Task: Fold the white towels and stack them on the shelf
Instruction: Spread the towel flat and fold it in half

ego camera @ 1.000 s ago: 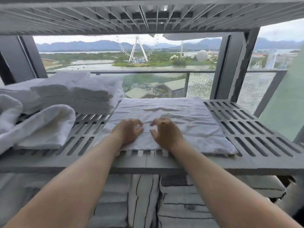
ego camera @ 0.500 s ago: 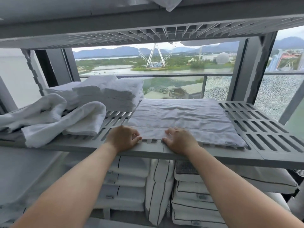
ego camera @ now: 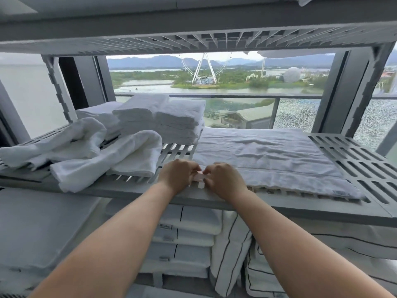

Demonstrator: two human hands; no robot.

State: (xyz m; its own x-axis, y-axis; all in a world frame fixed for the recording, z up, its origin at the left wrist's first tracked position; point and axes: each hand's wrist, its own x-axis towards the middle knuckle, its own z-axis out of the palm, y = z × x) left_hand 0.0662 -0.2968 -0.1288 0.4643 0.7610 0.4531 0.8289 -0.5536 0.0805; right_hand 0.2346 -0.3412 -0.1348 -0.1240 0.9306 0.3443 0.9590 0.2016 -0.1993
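Slatted shelf (ego camera: 352, 168) is bearing the flat towel (ego camera: 268, 155), long axis running rightward from both hands. Left hand (ego camera: 178, 176) and right hand (ego camera: 223, 179) are curling closed, pinching its near-left corner.

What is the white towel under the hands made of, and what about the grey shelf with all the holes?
The flat towel looks like soft woven cotton: matte white, wrinkled, with a stitched band along its near edge. The shelf looks like moulded plastic, though painted metal is possible: smooth, dull grey, with neat rows of slots. Both the left hand and the right hand pinch the towel's near edge.
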